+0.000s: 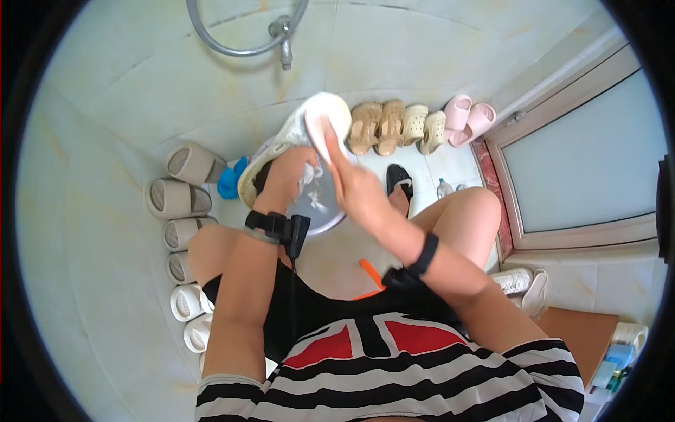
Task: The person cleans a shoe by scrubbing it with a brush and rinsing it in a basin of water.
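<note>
Holding a white shoe (292, 131) tilted over a basin (330, 228), probably so drips fall inside, a person's left hand (283, 176) curls closed on it; the right hand (362, 195) reaches its toe, whether pinching cannot be told.

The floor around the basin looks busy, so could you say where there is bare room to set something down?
Bare floor shows between the basin and orange strip, and between the cream clogs and black shoe. Sandals crowd the left wall.

Tiled floor (420, 167) with footwear (391, 128).
</note>
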A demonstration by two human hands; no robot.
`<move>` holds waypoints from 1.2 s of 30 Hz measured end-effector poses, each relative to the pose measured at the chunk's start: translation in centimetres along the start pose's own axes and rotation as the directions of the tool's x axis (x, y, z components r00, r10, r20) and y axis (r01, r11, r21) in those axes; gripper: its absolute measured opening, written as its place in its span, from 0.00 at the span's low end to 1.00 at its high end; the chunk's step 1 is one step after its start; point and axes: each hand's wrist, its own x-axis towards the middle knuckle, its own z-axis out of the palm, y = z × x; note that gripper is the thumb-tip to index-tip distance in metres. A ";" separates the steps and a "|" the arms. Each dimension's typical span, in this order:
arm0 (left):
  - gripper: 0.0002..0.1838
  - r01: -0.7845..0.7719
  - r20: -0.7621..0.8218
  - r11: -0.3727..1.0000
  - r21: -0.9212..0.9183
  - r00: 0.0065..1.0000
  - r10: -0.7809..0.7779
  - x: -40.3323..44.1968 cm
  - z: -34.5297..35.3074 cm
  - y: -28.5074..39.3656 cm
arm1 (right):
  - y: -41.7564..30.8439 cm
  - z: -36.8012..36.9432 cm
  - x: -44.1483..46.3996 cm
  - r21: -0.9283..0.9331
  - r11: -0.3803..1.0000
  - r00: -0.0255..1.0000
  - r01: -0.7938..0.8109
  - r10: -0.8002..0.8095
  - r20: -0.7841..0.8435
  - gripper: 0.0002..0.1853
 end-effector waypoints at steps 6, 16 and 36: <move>0.02 -0.278 0.071 0.930 0.241 0.961 0.268 0.4 -1.4 -3.4 | 0.1 -0.7 2.8 -0.002 0.997 0.997 -0.072 0.072 0.031 0.31; 0.06 0.104 0.022 0.812 -0.575 0.993 -0.112 1.1 -0.1 1.9 | 0.7 -0.1 -2.2 0.033 0.996 0.991 -0.087 0.083 0.104 0.32; 0.15 0.111 0.202 0.969 -0.223 0.977 -0.065 -1.1 1.5 1.0 | 4.6 -3.1 1.7 0.499 0.827 0.949 -0.258 0.313 -0.029 0.24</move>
